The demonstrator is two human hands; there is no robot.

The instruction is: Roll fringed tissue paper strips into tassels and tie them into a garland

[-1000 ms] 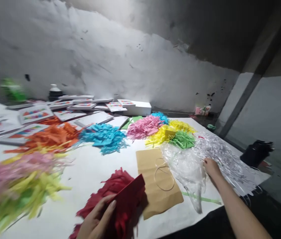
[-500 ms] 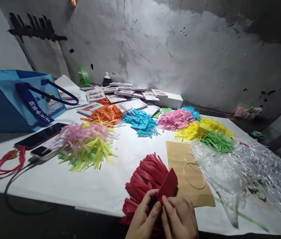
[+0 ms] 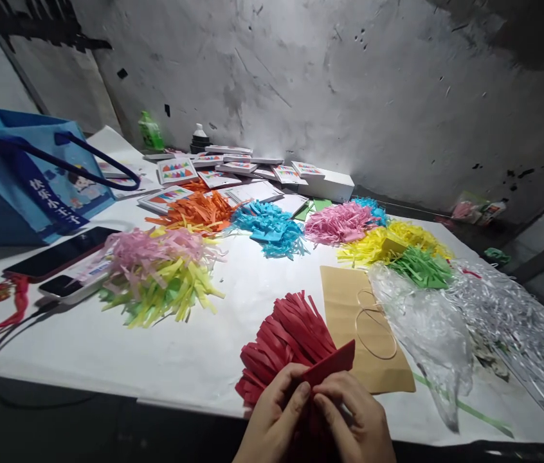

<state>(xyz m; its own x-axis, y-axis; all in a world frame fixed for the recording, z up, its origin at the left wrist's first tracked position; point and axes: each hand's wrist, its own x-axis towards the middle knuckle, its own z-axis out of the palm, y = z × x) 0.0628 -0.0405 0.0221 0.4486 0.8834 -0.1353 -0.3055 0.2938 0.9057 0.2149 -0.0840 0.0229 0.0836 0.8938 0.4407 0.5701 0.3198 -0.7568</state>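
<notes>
One red fringed-paper tassel (image 3: pixel 286 337), pinched by left hand (image 3: pixel 274 415) and right hand (image 3: pixel 356 415) along its flat band (image 3: pixel 334 363) at the near edge of the worktop (image 3: pixel 190 354); presumably light, limp, tearable, best gripped there.

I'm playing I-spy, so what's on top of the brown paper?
A thin looped cord lies on the brown paper; clear plastic borders its right edge. The brown paper's lower left is hidden behind the red fringed paper and the right hand; I can't see there.
</notes>
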